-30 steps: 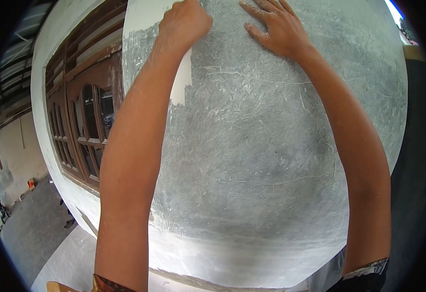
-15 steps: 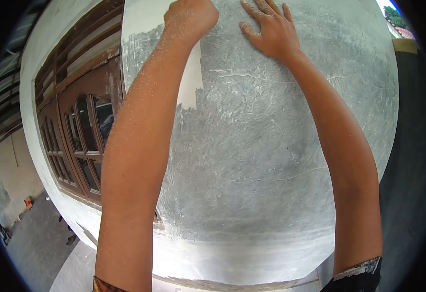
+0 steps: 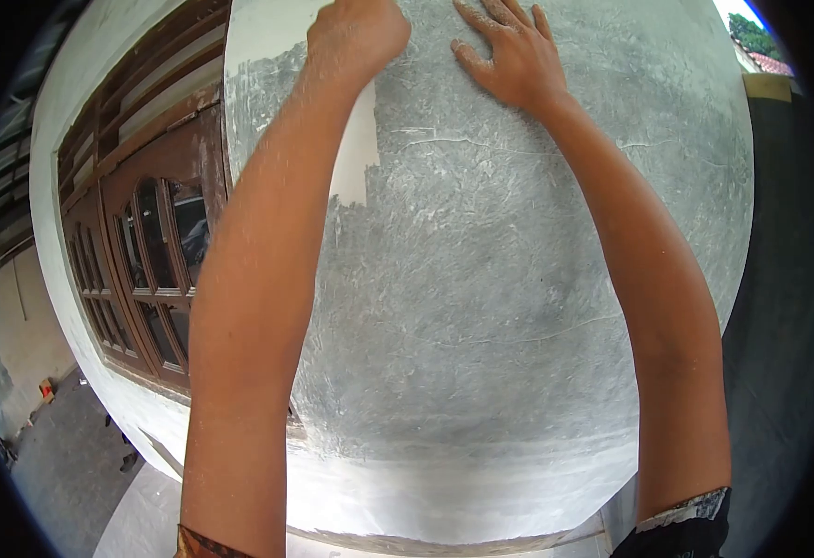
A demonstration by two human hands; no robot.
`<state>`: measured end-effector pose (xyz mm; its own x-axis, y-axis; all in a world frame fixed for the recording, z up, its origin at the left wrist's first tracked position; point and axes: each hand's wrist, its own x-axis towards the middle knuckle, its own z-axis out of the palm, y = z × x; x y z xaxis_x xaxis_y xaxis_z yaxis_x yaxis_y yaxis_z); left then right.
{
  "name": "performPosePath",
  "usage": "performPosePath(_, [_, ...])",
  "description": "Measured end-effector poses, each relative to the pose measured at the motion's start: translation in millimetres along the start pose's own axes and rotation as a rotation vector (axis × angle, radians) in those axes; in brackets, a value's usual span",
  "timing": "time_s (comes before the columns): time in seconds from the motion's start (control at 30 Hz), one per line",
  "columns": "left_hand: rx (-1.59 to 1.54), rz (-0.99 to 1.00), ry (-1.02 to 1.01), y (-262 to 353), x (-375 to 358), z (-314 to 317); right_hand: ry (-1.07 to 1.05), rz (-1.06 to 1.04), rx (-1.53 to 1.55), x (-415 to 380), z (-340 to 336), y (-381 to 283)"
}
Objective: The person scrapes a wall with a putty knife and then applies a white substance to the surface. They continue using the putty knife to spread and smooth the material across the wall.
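Up at the top edge of the head view, my left hand (image 3: 360, 35) is closed against the wall. Whatever its fingers hold, if anything, is hidden from me. Pale dust coats that hand and forearm. My right hand (image 3: 514, 56) lies on the wall to its right, fingers spread, with whitish dust on the fingertips and thumb. Both hands touch or nearly touch a rough grey wall (image 3: 481, 251), marked with white streaks and thin cracks. A smooth cream patch (image 3: 356, 153) with a ragged edge shows beneath my left hand.
Brown wooden shutters (image 3: 160, 232) with glass panes are set in the wall at left. Below runs a whitish band (image 3: 463, 488) along the wall's foot. A dark panel (image 3: 774, 242) stands at right. Grey floor (image 3: 63, 465) stretches away at far left.
The view has shifted slightly, so the wall and shutters sit a little further left. Both hands keep nearly the same places on the wall.
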<state>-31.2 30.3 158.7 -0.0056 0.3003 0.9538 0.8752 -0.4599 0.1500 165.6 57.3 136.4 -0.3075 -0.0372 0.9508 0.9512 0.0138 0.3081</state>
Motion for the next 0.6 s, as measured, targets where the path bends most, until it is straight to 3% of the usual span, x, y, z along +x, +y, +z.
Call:
performPosePath(0.13, [0.028,-0.012,-0.055,-0.1,-20.0,3.4,0.004,0.005,0.039,-2.9,-3.2,-2.7])
performPosePath(0.3, [0.03,0.007,0.037,7.5,11.1,-3.2,-0.011,0.003,0.037,-1.6,-6.4,-2.4])
performPosePath(0.4, [0.041,0.023,0.04,8.1,-9.8,-1.7,0.013,-0.015,0.03,2.2,18.7,10.4])
performPosePath(0.47, [0.06,0.058,0.042,6.2,-24.5,4.4,0.57,-0.285,-0.3,5.3,62.2,33.5])
performPosePath(0.5, [0.047,0.055,0.036,3.6,-29.6,10.2,0.571,-0.28,-0.298,1.7,38.2,20.3])
performPosePath(0.57, [0.036,0.056,0.036,4.0,-22.3,12.7,0.013,-0.009,0.078,-4.2,-6.7,-0.8])
performPosePath(0.6, [0.056,0.026,0.029,7.1,-8.8,12.2,0.016,-0.007,0.078,-3.1,-4.4,0.9])
